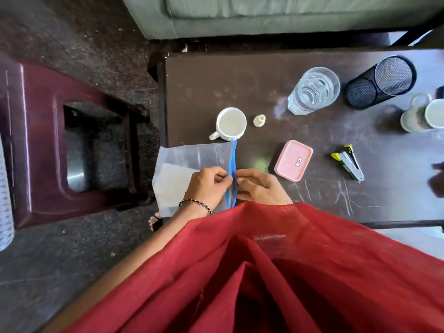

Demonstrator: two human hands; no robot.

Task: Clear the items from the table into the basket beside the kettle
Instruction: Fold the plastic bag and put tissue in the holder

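Note:
A clear zip pouch [192, 159] with a blue zip strip [232, 164] lies at the dark table's [264, 75] near left corner, a white sheet inside it. My left hand [207, 186] and my right hand [258, 187] both pinch the blue strip from either side. Beyond the pouch stand a white mug [230, 123] and a small cream cap [259, 120]. To the right lie a pink lidded box [293, 161] and a yellow-and-metal stapler [349, 162]. No basket or kettle is in view.
A water glass [313, 90], a black mesh holder [382, 82] on its side and a second mug [425, 114] sit at the table's far right. A maroon plastic stool [36, 145] stands left of the table, a grey sofa [264, 13] behind it. Red cloth [264, 272] covers the foreground.

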